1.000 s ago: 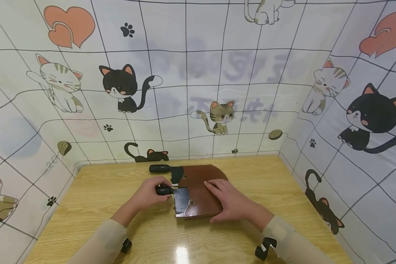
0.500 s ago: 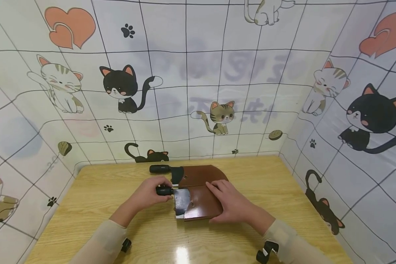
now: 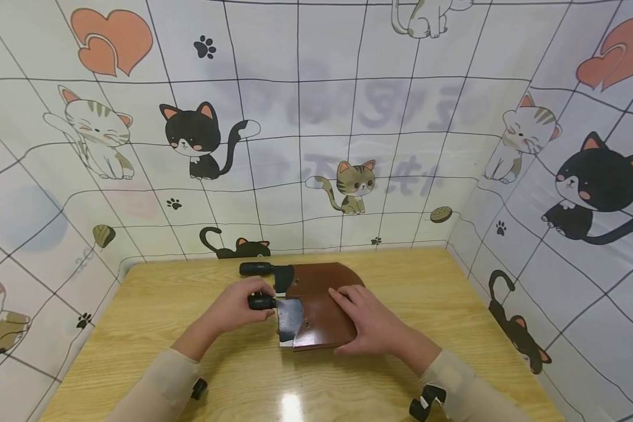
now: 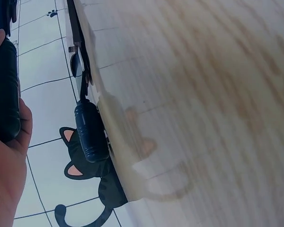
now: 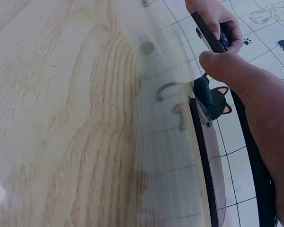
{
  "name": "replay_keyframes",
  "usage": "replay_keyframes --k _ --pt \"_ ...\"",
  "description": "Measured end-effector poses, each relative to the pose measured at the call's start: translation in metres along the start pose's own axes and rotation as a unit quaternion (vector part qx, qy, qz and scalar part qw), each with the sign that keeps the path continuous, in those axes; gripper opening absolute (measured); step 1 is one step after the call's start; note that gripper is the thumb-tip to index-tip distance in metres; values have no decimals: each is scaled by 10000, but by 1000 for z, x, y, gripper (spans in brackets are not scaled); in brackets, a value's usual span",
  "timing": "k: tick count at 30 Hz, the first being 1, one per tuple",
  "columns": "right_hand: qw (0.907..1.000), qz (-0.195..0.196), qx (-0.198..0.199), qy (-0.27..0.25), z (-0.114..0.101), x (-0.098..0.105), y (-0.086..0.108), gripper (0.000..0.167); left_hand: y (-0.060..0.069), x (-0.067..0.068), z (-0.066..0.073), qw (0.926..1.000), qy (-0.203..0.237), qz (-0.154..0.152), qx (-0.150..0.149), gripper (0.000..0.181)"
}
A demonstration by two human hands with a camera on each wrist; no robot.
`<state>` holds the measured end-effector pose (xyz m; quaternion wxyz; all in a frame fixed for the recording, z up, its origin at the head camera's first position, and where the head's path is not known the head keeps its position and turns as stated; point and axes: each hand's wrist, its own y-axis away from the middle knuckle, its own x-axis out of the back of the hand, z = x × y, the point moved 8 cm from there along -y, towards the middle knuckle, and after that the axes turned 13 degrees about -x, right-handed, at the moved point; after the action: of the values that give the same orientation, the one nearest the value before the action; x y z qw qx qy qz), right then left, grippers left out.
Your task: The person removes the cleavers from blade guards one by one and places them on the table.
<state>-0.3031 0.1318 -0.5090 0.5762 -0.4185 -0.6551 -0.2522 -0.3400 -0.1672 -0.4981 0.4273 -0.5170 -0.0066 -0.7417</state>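
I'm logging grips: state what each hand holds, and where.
The left hand grips the nearer metal-bladed cleaver by its black cylindrical handle; the right hand holds its brown leather sheath at the end opposite the handle.

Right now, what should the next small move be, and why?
I'd probably lower the near cleaver onto the table, since the left hand grips its handle, the right hand holds its brown cover, and the wrist views show it raised while the other cleaver lies there.
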Motion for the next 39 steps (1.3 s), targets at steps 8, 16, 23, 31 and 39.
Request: replay_keyframes --k 8,16,23,31,39 --pt "9993 362 95 -84 13 11 6 131 8 17 -4 9996 -199 201 57 34" --pt "9996 262 38 -113 10 12 4 132 10 17 -2 9975 -688 -4 137 30" --pt "9999 136 -17 -85 9 7 6 127 12 11 -5 9964 -814 -68 236 33" --pt "9998 73 -129 -113 13 3 5 127 15 11 -5 9977 -631 29 260 30" --pt "9997 54 -171 -147 13 3 5 125 16 12 -6 9979 -562 82 298 29"
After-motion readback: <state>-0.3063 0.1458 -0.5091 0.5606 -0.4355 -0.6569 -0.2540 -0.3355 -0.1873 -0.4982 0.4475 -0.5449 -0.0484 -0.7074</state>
